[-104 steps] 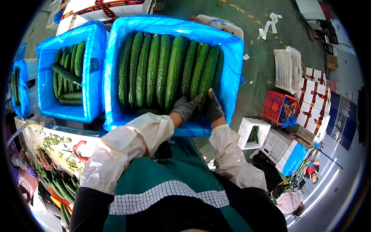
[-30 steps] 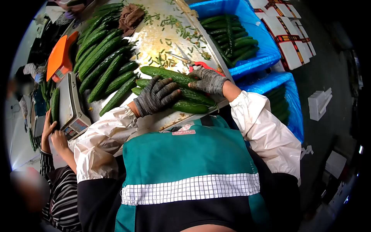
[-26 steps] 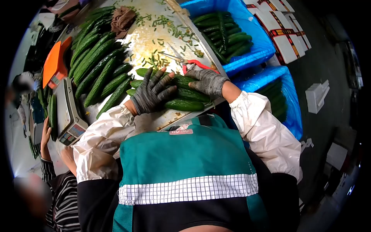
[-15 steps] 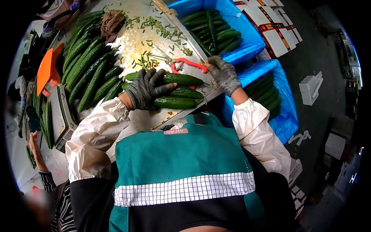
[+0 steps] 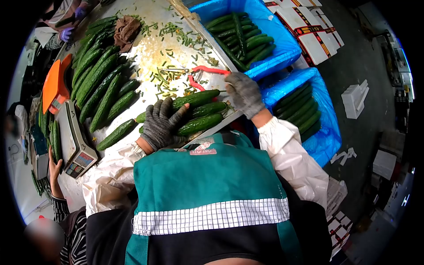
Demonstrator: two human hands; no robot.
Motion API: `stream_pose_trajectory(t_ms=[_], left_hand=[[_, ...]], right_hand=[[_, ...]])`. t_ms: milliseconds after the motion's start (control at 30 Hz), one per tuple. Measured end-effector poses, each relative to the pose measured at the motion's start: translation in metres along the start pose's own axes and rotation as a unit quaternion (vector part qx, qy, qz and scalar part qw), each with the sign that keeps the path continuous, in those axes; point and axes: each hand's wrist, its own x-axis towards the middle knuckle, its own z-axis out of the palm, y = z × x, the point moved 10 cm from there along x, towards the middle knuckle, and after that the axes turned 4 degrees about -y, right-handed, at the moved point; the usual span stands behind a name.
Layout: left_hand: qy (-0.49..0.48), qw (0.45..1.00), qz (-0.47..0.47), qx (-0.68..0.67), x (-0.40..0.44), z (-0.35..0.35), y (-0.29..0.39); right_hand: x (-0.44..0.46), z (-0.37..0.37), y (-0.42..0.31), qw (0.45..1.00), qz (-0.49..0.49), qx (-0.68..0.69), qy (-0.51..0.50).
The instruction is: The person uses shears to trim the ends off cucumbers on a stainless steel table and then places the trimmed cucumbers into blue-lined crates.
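Note:
My left hand (image 5: pixel 162 123), in a grey knit glove, lies with spread fingers across a small group of cucumbers at the table's near edge. The upper cucumber (image 5: pixel 194 100) runs out from under its fingers to the right, with another cucumber (image 5: pixel 205 110) and a lower cucumber (image 5: pixel 199 124) beside it. My right hand (image 5: pixel 245 93), gloved alike, is curled closed by the cucumbers' right ends. What its fingers hold, if anything, is hidden. Just above lie red-handled pruning shears (image 5: pixel 194 72), blades pointing left, one handle end reaching the right glove.
Cucumbers (image 5: pixel 99 70) are heaped at left near a brown cloth (image 5: pixel 127 32), an orange tray (image 5: pixel 55 84) and a weighing scale (image 5: pixel 81 154). Cut stem pieces (image 5: pixel 168 79) litter the table. Blue-lined crates (image 5: pixel 287 48) hold cucumbers at right. A co-worker's hand (image 5: pixel 54 168) touches cucumbers at left.
My right hand has moved down and left, toward the cucumbers' ends. The cucumbers under my left hand now tilt up to the right. The co-worker's hand has reached the cucumbers by the scale.

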Motion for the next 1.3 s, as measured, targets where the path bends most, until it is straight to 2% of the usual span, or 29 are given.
stream_pose_trajectory(t_ms=[67, 100, 167, 200, 267, 300, 367, 467, 500, 567, 633, 667, 700, 733, 800, 833, 867, 967, 1000, 1100, 1167, 1200, 1300], left_hand=[[0.026, 1.0, 0.01, -0.003, -0.002, 0.002, -0.004], [0.054, 0.998, 0.018, -0.005, -0.004, 0.0, -0.007], [0.033, 0.999, 0.009, -0.023, -0.006, 0.007, -0.011], [0.021, 1.0, 0.008, -0.005, -0.007, 0.005, -0.007], [0.013, 1.0, 0.006, 0.014, -0.011, 0.005, -0.005], [0.005, 1.0, 0.004, 0.001, -0.013, 0.007, -0.007], [0.0, 1.0, 0.009, -0.012, -0.017, 0.015, -0.01], [0.081, 0.997, 0.012, 0.012, -0.017, 0.003, -0.007], [0.083, 0.996, 0.019, 0.013, -0.014, 0.003, -0.006], [0.091, 0.995, -0.024, -0.038, -0.011, 0.001, -0.016], [0.114, 0.993, -0.009, -0.035, -0.012, -0.008, -0.014], [0.064, 0.996, -0.032, -0.044, -0.007, 0.001, -0.019], [0.023, 0.997, -0.042, -0.054, 0.004, 0.01, -0.02], [0.004, 0.996, -0.051, -0.074, 0.013, 0.01, -0.018], [-0.04, 0.99, -0.048, -0.13, 0.027, 0.007, -0.014], [-0.066, 0.984, -0.044, -0.163, 0.034, 0.01, -0.013], [-0.052, 0.987, -0.042, -0.146, 0.035, 0.003, -0.009], [-0.063, 0.988, -0.076, -0.116, 0.04, 0.02, -0.019], [-0.079, 0.982, -0.087, -0.149, 0.04, 0.035, -0.029], [-0.008, 0.981, -0.053, -0.189, 0.035, 0.031, -0.029], [0.021, 0.987, -0.015, -0.158, 0.029, 0.029, -0.026], [0.045, 0.99, -0.012, -0.136, 0.027, 0.024, -0.025], [0.093, 0.986, 0.014, -0.138, 0.029, 0.015, -0.02]], right_hand=[[0.023, 0.022, -0.015, 0.996, -0.067, -0.042, -0.042], [0.034, 0.036, -0.019, 0.99, -0.07, -0.081, -0.09], [0.055, 0.06, -0.011, 0.973, 0.006, -0.078, -0.218], [0.067, 0.061, -0.017, 0.973, 0.006, -0.079, -0.218], [0.071, 0.087, -0.011, 0.911, 0.07, -0.186, -0.362], [0.074, 0.092, -0.018, 0.911, 0.069, -0.188, -0.361], [0.076, 0.09, -0.013, 0.9, 0.16, -0.23, -0.335], [0.074, 0.11, 0.005, 0.885, 0.244, -0.227, -0.326], [0.071, 0.116, 0.012, 0.877, 0.257, -0.217, -0.343], [0.063, 0.125, 0.022, 0.861, 0.282, -0.197, -0.376], [0.066, 0.097, 0.0, 0.896, 0.28, -0.179, -0.296], [0.064, 0.077, -0.026, 0.889, 0.221, -0.292, -0.276], [0.068, 0.098, -0.02, 0.895, 0.171, -0.298, -0.285], [0.067, 0.099, -0.016, 0.887, 0.193, -0.279, -0.312], [0.077, 0.117, -0.009, 0.918, 0.153, -0.324, -0.171], [0.078, 0.122, -0.009, 0.896, 0.159, -0.391, -0.136], [0.079, 0.125, -0.011, 0.907, 0.138, -0.38, -0.116], [0.077, 0.126, -0.01, 0.901, 0.162, -0.361, -0.18], [0.078, 0.133, -0.007, 0.896, 0.167, -0.363, -0.192], [0.084, 0.142, -0.006, 0.904, 0.176, -0.325, -0.215], [0.083, 0.147, -0.002, 0.886, 0.199, -0.32, -0.269], [0.088, 0.153, -0.001, 0.896, 0.207, -0.335, -0.206], [0.084, 0.139, -0.016, 0.915, 0.163, -0.326, -0.174]])
